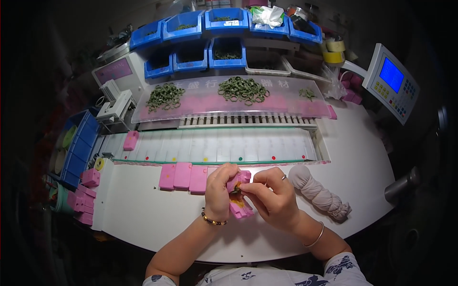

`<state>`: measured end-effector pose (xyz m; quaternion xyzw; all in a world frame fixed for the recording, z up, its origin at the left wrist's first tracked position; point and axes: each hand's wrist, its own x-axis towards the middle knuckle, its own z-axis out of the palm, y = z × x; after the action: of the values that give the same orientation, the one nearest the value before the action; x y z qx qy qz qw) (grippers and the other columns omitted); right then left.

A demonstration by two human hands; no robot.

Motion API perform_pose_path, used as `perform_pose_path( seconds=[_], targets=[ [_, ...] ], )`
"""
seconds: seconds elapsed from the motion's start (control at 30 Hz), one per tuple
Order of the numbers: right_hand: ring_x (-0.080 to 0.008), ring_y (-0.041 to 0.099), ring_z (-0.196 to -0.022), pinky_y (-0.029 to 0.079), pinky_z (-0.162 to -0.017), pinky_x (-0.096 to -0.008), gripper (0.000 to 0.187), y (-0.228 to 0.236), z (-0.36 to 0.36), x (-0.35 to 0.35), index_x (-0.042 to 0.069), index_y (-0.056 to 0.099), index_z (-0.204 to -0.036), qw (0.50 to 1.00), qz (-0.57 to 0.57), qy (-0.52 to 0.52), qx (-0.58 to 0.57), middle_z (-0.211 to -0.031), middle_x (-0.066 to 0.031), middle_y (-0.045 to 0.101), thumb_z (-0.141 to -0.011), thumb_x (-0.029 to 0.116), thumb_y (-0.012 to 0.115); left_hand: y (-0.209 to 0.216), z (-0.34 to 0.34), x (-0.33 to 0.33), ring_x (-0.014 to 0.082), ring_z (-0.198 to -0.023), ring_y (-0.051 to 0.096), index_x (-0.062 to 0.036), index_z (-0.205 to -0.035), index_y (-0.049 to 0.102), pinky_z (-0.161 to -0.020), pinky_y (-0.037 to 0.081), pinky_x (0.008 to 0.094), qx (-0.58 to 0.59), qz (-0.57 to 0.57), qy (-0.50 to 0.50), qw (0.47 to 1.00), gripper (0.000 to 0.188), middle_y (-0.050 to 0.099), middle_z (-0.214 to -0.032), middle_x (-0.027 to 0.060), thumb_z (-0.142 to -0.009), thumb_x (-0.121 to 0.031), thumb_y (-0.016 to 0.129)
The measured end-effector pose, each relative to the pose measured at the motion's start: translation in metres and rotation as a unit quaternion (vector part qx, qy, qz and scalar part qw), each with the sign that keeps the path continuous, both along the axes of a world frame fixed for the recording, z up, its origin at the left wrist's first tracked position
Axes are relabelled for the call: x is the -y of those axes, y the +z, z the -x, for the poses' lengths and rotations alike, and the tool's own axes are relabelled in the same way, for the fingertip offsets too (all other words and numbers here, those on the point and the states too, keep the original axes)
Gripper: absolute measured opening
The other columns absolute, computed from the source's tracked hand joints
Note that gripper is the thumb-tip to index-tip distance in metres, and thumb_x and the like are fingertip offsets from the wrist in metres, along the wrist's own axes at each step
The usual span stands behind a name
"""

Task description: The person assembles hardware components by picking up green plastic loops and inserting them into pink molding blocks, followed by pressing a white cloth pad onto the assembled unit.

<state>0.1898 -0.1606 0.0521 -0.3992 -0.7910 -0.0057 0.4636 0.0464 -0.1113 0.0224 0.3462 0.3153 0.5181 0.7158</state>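
My left hand (221, 190) is closed around a split pink rubber mould (242, 210), which is spread apart over the table. Yellow-orange patches show on its inner faces. My right hand (275, 198) pinches at the gap between the mould's halves, thumb and forefinger together. A small dark green bit shows beside those fingertips, but what they grip is mostly hidden. Just left of my hands, several closed pink moulds (182, 175) lie in a row.
A twisted grey cloth (320, 193) lies right of my hands. Beyond are a white conveyor (214, 143) with one pink block (130, 140), and a clear sheet (200, 102) bearing piles of green rings (243, 90). Blue bins (183, 26) stand behind; a control panel (392, 83) is at right.
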Motion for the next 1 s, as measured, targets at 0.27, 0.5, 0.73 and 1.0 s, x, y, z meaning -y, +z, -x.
perform_pose_path(
  seconds=[0.27,0.5,0.73,1.0],
  targets=[
    [-0.0189,0.049,-0.069,0.04,-0.06,-0.027,0.02,0.014,-0.004,0.007,0.003,0.067,-0.089,0.995,-0.041,-0.041,-0.086,-0.083,-0.007,0.051,-0.072,-0.001,0.076,-0.007,0.016,-0.018,0.0118,-0.053,0.053,-0.0077,-0.086,0.052,-0.045,0.044,0.0251,0.111,0.103,-0.012,0.988,0.042,0.053,-0.066,0.0034,-0.097,-0.047,0.047],
    [-0.0146,0.047,-0.064,0.038,-0.054,-0.0259,0.014,0.001,-0.024,-0.005,0.003,0.066,-0.082,0.989,-0.001,-0.076,-0.125,-0.082,-0.0062,0.049,-0.073,0.001,0.076,0.014,0.004,0.003,0.0108,-0.069,0.063,0.0008,-0.105,0.066,-0.06,0.051,0.0241,-0.056,0.013,-0.227,0.972,0.023,0.065,-0.084,0.0031,-0.095,-0.019,0.057],
    [-0.0188,0.054,-0.066,0.044,-0.056,-0.0312,0.016,0.002,-0.017,-0.002,0.004,0.068,-0.085,0.987,-0.113,-0.09,0.074,-0.078,-0.003,0.055,-0.07,0.009,0.071,0.005,0.012,-0.001,0.0104,-0.075,0.063,0.0017,-0.096,0.065,-0.066,0.052,0.0242,-0.055,-0.026,-0.168,0.984,0.015,0.067,-0.088,0.007,-0.092,-0.013,0.061],
    [-0.0204,0.054,-0.067,0.042,-0.059,-0.0306,0.009,0.0,-0.024,-0.008,0.004,0.065,-0.081,0.987,-0.03,-0.022,0.153,-0.082,-0.0057,0.055,-0.076,0.006,0.071,0.008,0.016,-0.002,0.0086,-0.074,0.063,0.0024,-0.095,0.065,-0.063,0.051,0.022,-0.304,-0.228,-0.111,0.918,0.01,0.067,-0.088,0.0057,-0.089,-0.004,0.061]
  ],
)
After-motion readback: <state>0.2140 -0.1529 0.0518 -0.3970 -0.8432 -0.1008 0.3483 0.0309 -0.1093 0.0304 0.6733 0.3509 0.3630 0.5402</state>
